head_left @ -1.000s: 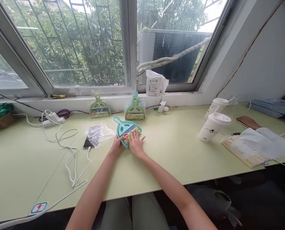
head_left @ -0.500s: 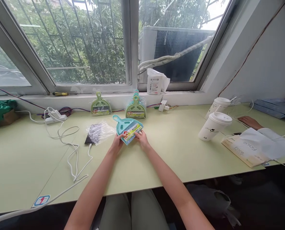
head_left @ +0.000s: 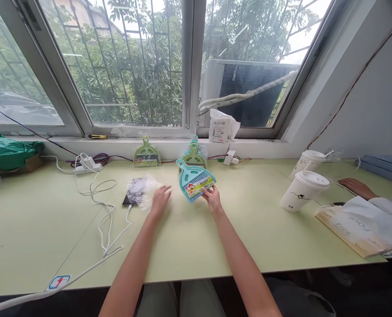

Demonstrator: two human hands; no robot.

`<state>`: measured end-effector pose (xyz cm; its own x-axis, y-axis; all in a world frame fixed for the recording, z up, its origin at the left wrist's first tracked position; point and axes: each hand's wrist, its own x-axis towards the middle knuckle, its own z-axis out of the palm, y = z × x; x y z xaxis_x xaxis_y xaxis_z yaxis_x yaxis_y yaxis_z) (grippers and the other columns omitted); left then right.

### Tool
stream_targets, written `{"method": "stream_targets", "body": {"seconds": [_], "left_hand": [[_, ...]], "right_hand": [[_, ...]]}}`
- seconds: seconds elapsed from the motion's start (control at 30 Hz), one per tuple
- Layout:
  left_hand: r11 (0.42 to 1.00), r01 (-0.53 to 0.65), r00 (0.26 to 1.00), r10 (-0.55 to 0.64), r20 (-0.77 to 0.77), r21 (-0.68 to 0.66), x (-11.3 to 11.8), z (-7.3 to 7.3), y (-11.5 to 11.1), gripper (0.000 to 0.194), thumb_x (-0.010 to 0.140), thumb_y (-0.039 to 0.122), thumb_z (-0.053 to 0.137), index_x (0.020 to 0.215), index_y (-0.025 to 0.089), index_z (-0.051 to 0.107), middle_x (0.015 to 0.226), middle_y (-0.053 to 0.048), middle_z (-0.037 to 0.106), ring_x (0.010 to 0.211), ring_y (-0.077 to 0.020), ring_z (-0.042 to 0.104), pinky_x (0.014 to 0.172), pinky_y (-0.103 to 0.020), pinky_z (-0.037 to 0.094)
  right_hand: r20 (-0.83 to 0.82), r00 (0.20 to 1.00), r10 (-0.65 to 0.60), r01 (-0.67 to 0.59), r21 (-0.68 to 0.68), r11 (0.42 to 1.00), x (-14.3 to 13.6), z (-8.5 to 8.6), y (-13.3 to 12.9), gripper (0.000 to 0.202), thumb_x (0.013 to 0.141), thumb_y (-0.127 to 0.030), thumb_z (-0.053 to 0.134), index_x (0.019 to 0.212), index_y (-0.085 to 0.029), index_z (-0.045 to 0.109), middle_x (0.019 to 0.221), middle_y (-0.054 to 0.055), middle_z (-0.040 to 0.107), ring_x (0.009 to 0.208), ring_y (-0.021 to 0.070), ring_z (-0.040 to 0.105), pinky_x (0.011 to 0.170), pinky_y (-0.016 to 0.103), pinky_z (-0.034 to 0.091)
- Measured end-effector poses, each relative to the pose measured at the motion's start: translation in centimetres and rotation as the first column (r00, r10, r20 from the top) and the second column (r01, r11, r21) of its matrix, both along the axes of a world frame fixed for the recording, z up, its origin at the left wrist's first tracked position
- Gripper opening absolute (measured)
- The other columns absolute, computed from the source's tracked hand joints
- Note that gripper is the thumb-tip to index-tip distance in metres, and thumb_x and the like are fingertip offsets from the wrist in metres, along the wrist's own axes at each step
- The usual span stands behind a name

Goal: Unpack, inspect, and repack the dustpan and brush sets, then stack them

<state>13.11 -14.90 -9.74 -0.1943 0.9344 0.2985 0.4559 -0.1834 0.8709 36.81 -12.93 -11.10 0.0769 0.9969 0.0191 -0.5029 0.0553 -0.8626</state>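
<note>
My right hand (head_left: 212, 198) grips the lower right edge of a small turquoise dustpan (head_left: 185, 178), tilted above the table. A blue-striped brush and a yellow-green printed label lie across its face. My left hand (head_left: 161, 199) is off the dustpan, fingers apart and slightly blurred, at the right edge of a crumpled clear plastic bag (head_left: 148, 193). Whether it touches the bag I cannot tell. The bag partly covers a phone (head_left: 134, 191). By the sill stand a bagged green dustpan (head_left: 146, 154) and a row of several similar dustpans (head_left: 193, 152), partly hidden behind the turquoise one.
White cables (head_left: 100, 220) and a power strip (head_left: 88, 166) lie on the left. Two paper cups (head_left: 303, 189) stand on the right, near a paper bag (head_left: 347, 229) and another person's hand (head_left: 357, 187). A wrapped white packet (head_left: 220, 127) sits on the sill.
My left hand has let go of the dustpan and moved towards the plastic bag. The right hand alone now holds the dustpan, shifted right. The camera view has tilted up slightly.
</note>
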Motion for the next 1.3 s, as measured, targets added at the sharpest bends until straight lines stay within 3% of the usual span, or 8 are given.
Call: {"method": "stream_targets", "body": {"seconds": [0.07,0.13,0.27,0.43,0.8,1.0,1.13,1.3], "left_hand": [[0.949,0.299,0.943,-0.278,0.181,-0.1,0.9,-0.2,-0.2,0.023,0.072,0.03,0.066,0.094,0.023,0.071,0.096,-0.008,0.068,0.095,-0.0257,0.06,0.088,-0.037,0.044],[0.893,0.426,0.888,-0.382,0.254,-0.146,2.0,-0.4,-0.5,0.02,0.071,0.034,0.066,0.088,0.023,0.07,0.083,-0.005,0.068,0.082,-0.0236,0.062,0.08,-0.035,0.046],[0.977,0.187,0.977,-0.196,-0.085,-0.104,3.1,-0.8,-1.0,0.018,0.07,0.038,0.068,0.081,0.025,0.066,0.069,-0.003,0.06,0.082,-0.0247,0.059,0.08,-0.035,0.045],[1.0,-0.013,0.904,0.021,-0.428,0.021,2.2,-1.7,-0.6,0.041,0.068,0.032,0.068,0.108,0.022,0.062,0.11,-0.011,0.059,0.108,-0.0316,0.051,0.088,-0.042,0.043],[0.984,-0.179,0.843,0.163,-0.512,0.019,-0.4,-2.1,0.3,0.013,0.078,0.02,0.05,0.07,0.021,0.061,0.082,-0.011,0.06,0.093,-0.0291,0.055,0.08,-0.039,0.044],[0.888,-0.406,0.796,0.459,-0.395,0.214,-0.2,-0.9,-0.1,0.014,0.083,0.026,0.049,0.084,0.021,0.062,0.103,-0.012,0.061,0.105,-0.032,0.05,0.09,-0.045,0.037],[0.861,-0.41,0.772,0.503,-0.389,0.3,0.3,-0.4,-0.7,0.014,0.085,0.024,0.048,0.085,0.02,0.062,0.115,-0.012,0.059,0.114,-0.0323,0.046,0.102,-0.051,0.025],[0.861,-0.388,0.791,0.494,-0.36,0.33,0.3,-0.1,-1.0,0.013,0.084,0.024,0.049,0.083,0.021,0.061,0.118,-0.013,0.057,0.12,-0.0331,0.041,0.107,-0.057,0.015]], "right_hand": [[0.015,1.0,-0.016,0.016,-0.011,1.0,0.7,0.1,0.1,0.055,0.059,-0.028,0.083,0.103,-0.022,0.05,0.095,0.006,0.069,0.094,0.0223,0.068,0.088,0.039,0.057],[0.029,0.999,-0.024,0.025,-0.025,0.999,1.2,0.2,0.1,0.055,0.059,-0.028,0.083,0.103,-0.021,0.05,0.096,0.007,0.069,0.095,0.0231,0.068,0.088,0.04,0.057],[0.036,0.999,-0.027,0.029,-0.052,0.998,2.0,0.7,-0.1,0.051,0.06,-0.023,0.082,0.1,-0.021,0.051,0.095,0.006,0.069,0.093,0.0234,0.069,0.088,0.041,0.057],[0.1,0.99,0.096,-0.084,-0.11,0.99,3.4,1.2,-0.1,0.049,0.058,-0.015,0.081,0.099,-0.018,0.054,0.087,0.007,0.072,0.081,0.0223,0.071,0.079,0.039,0.06],[0.198,0.879,0.435,-0.383,-0.251,0.889,6.2,1.5,-1.0,0.052,0.056,-0.012,0.081,0.104,-0.015,0.062,0.092,0.011,0.074,0.081,0.0238,0.072,0.065,0.032,0.06],[0.218,0.927,0.304,-0.249,-0.247,0.936,4.2,0.3,-0.5,0.047,0.054,-0.011,0.082,0.096,-0.016,0.061,0.083,0.008,0.074,0.075,0.0232,0.072,0.067,0.037,0.06],[0.237,0.955,0.177,-0.137,-0.179,0.974,0.6,0.1,-0.9,0.046,0.057,-0.014,0.08,0.097,-0.018,0.057,0.079,0.005,0.073,0.073,0.0231,0.072,0.07,0.04,0.061],[0.272,0.909,0.315,-0.291,-0.126,0.949,-1.6,1.4,-2.4,0.046,0.059,-0.021,0.081,0.1,-0.017,0.061,0.082,0.006,0.074,0.077,0.0244,0.072,0.073,0.043,0.061]]}}
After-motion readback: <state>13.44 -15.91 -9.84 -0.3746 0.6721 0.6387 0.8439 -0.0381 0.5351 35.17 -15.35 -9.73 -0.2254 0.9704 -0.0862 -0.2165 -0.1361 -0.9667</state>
